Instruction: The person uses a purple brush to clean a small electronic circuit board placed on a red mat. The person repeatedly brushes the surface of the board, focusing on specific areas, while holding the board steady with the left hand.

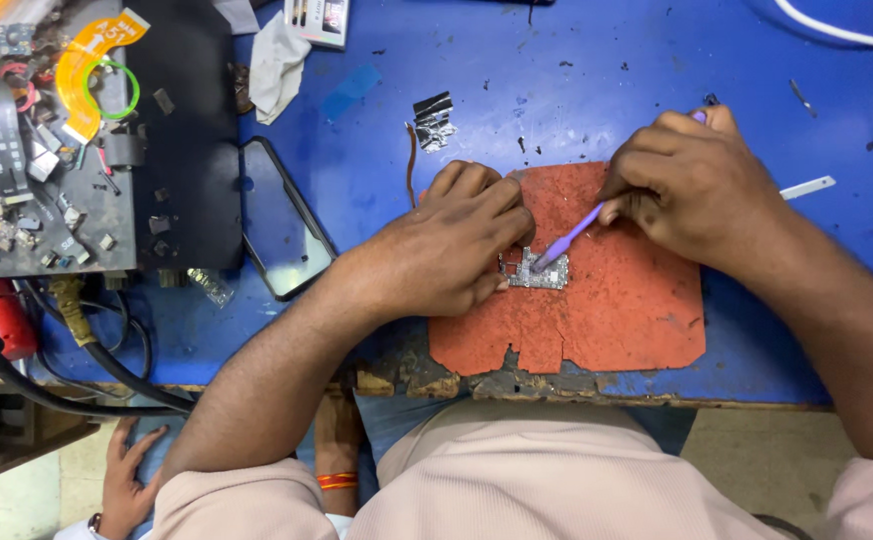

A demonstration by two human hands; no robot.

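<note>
Two hands work on a tiny silver board (540, 270) lying on the red mat (617, 320) on the blue table (577, 60). Left hand (447, 250) pins the board with bent fingers. Right hand (692, 180) grips a purple brush (569, 236), its tip on the board. A hard push could make the board slide or lose small parts. A small box (319, 20) sits at the top edge, and a yellow strip (92, 60) lies on the left.

You have: one circuit board (539, 270), one purple brush (569, 236), one red mat (617, 310), one phone screen (282, 225), two foil scraps (434, 120).
</note>
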